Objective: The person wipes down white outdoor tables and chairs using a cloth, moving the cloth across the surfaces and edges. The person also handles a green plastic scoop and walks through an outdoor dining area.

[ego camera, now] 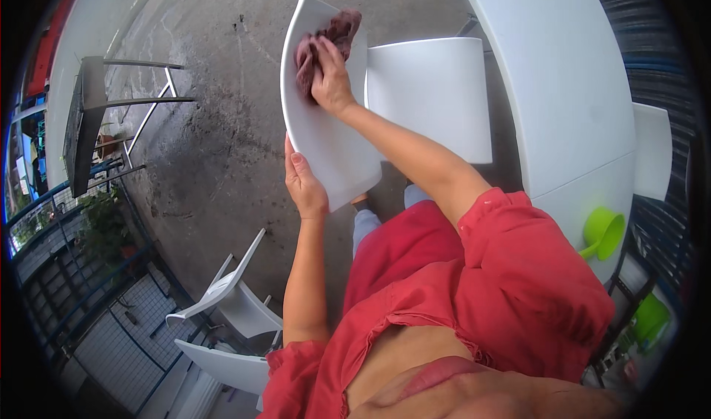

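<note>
A white chair stands before me, its curved backrest (339,146) upright and its seat (430,96) beyond, to the right. My right hand (333,83) presses a crumpled brownish-purple cloth (344,27) against the upper left part of the backrest. With the thumb near the rim, my left hand (304,185) grips the lower left edge of the same backrest. The chair's legs are mostly hidden under it.
A white folding table (566,80) runs along the right, with a lime-green dipper (602,233) on it. Another white chair (652,149) is behind the table. More white chairs (244,308) stand lower left, and a dark table (86,124) with metal legs is at far left.
</note>
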`<action>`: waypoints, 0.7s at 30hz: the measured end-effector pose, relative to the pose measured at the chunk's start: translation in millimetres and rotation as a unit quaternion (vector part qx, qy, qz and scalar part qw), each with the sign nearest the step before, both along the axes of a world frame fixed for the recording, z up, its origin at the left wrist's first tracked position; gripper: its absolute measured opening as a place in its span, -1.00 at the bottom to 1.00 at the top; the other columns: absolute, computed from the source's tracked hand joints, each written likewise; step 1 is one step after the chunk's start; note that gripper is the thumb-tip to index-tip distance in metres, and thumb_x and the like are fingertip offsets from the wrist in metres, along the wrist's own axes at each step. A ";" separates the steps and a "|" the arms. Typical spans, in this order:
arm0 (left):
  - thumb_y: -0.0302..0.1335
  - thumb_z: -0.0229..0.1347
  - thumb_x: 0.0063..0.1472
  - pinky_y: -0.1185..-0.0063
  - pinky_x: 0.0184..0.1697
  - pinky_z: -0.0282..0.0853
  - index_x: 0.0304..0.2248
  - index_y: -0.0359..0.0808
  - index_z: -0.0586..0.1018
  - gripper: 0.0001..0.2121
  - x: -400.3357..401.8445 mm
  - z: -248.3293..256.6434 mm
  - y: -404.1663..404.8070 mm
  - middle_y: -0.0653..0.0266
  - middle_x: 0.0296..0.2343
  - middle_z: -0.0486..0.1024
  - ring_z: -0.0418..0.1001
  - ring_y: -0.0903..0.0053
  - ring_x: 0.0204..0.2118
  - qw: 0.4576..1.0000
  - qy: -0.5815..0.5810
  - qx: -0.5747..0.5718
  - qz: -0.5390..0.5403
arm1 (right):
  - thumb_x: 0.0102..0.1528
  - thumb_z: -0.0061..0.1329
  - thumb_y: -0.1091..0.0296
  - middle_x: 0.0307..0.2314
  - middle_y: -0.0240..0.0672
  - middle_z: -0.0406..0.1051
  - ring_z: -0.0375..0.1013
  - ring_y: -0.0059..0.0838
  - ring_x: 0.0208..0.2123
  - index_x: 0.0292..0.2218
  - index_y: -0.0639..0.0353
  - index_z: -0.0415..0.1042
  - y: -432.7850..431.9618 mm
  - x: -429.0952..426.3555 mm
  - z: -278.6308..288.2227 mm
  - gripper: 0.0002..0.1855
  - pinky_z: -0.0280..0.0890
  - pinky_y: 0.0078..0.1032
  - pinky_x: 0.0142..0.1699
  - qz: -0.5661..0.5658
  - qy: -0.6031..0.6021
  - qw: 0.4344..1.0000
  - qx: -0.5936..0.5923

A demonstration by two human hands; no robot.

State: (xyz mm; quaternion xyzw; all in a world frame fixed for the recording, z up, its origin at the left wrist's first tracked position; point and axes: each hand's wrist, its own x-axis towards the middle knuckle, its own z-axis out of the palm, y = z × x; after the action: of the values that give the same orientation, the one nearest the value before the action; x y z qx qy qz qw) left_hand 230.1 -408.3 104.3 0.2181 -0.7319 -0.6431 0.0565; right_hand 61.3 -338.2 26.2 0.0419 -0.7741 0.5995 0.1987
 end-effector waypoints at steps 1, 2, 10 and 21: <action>-0.20 -0.19 0.41 0.55 0.09 0.26 0.18 -0.38 0.21 -0.50 2.8 -2.6 -5.4 0.11 0.04 0.34 0.33 0.46 0.05 1.000 0.020 0.021 0.002 | 0.08 -0.20 0.58 0.05 0.02 0.21 0.18 0.08 0.12 0.09 0.29 0.25 -4.8 70.6 6.2 -0.49 0.07 -0.22 0.23 0.048 -0.010 0.999 -0.006; -0.22 -0.16 0.40 0.55 0.07 0.27 0.17 -0.40 0.22 -0.51 1.5 -3.4 -7.5 0.11 0.01 0.36 0.35 0.45 0.03 0.998 0.040 0.043 -0.008 | 0.02 -0.18 0.60 0.03 0.02 0.21 0.19 0.07 0.10 0.10 0.19 0.28 7.7 128.9 4.1 -0.43 0.08 -0.23 0.22 0.084 -0.041 0.995 -0.036; -0.36 -0.09 0.35 0.49 0.11 0.17 0.17 -0.47 0.06 -0.48 48.7 -4.9 23.8 0.01 0.03 0.25 0.26 0.38 0.05 0.995 0.022 0.072 -0.061 | 0.05 -0.08 0.44 -0.01 -0.03 0.30 0.24 0.00 0.07 0.02 0.18 0.37 42.8 170.5 19.0 -0.55 0.12 -0.28 0.18 0.076 -0.203 0.975 -0.047; -0.35 -0.17 0.36 0.40 0.19 0.02 0.20 -0.45 -0.10 -0.43 83.7 -11.8 56.6 -0.01 0.10 0.06 0.10 0.32 0.14 0.983 0.031 0.142 -0.116 | 0.27 -0.44 0.07 -0.05 0.09 0.36 0.26 0.11 0.06 0.00 0.25 0.36 113.7 78.4 -206.6 -0.48 0.18 -0.22 0.11 -0.100 -0.422 0.898 -0.067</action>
State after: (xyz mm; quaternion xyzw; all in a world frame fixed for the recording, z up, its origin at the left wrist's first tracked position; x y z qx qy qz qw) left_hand 313.7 -351.7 92.5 0.1176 -0.6514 -0.7490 -0.0270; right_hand 139.6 -224.5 -180.4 -0.3066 -0.7435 0.5881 -0.0854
